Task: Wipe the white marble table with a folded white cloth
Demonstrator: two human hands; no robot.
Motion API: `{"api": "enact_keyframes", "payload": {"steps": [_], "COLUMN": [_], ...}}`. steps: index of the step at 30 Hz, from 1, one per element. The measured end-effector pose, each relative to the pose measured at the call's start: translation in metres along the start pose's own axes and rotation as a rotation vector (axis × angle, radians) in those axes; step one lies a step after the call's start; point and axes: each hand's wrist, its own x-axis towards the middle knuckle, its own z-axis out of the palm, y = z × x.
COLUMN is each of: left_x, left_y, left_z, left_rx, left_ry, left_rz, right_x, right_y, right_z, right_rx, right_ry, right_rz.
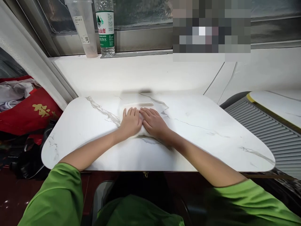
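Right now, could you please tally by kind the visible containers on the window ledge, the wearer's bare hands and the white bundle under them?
Plastic cup: 1
Water bottle: 1
Left hand and right hand: 2
White bundle: 1
Total: 5

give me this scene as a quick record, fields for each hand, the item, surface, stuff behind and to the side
left hand: on the white cloth-like bundle, fingers pointing forward
right hand: on the same bundle, beside the left
item: soft-looking, white, partly hidden by both hands
surface: white table with grey veining
behind: clear cup left of a green-labelled bottle, both upright on a ledge
left side: red bag
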Motion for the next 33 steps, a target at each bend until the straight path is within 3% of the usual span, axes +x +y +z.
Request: {"api": "enact_keyframes", "payload": {"steps": [7,17,21,26,33], "left_x": [-0.021,-0.011,0.008,0.051,0.090], "left_y": [0.033,0.028,0.015,-0.015,-0.041], "left_z": [-0.002,-0.002,0.005,0.009,0.016], "left_rx": [-0.066,-0.113,-0.130,-0.175,-0.187], "left_ry": [-0.070,-0.091,-0.052,-0.040,0.028], "left_rz": [0.112,0.101,0.100,0.165,0.120], "right_x": [-0.050,-0.039,-0.024,0.016,0.063], "right_y": [-0.008,-0.004,0.005,0.022,0.043], "right_z": [-0.022,-0.020,-0.012,0.003,0.015], "right_rx": [0.004,0.043,0.038,0.048,0.093], "right_ry": [0.026,0.049,0.048,0.060,0.045], "right_rz": [0.027,0.063,0.087,0.174,0.217]}}
